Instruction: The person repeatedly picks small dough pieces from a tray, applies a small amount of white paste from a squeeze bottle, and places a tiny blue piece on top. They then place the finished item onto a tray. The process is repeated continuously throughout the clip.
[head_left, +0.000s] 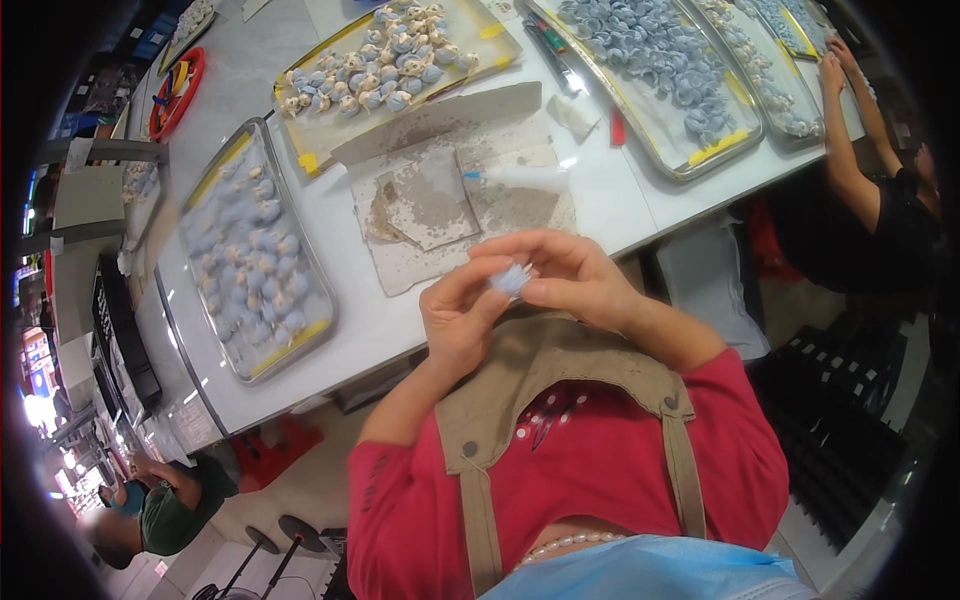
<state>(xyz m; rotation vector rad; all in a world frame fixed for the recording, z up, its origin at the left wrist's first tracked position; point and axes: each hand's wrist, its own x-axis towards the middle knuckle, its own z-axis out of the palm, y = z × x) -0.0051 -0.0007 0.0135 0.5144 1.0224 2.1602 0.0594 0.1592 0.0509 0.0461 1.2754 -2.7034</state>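
Note:
Close to my chest, above the table's near edge, both hands hold one small pale blue-grey piece (511,281) with whitish tips. My left hand (462,308) pinches it from the left between thumb and fingers. From the other side, my right hand (585,280) closes its thumb and fingers on it. The fingers cover much of the piece, so its full shape is hidden. Just beyond my hands lies a stained, flattened cardboard sheet (400,268), with a white tube with a blue tip (525,178) resting on it.
A tray of blue pieces (325,300) stands left; a tray of blue-and-cream pieces (505,62) lies behind the cardboard. Another tray (745,150) of blue shell-like parts sits right. Pens (545,38) and a red strip (617,128) lie between. Co-workers' arms (850,170) reach in at right.

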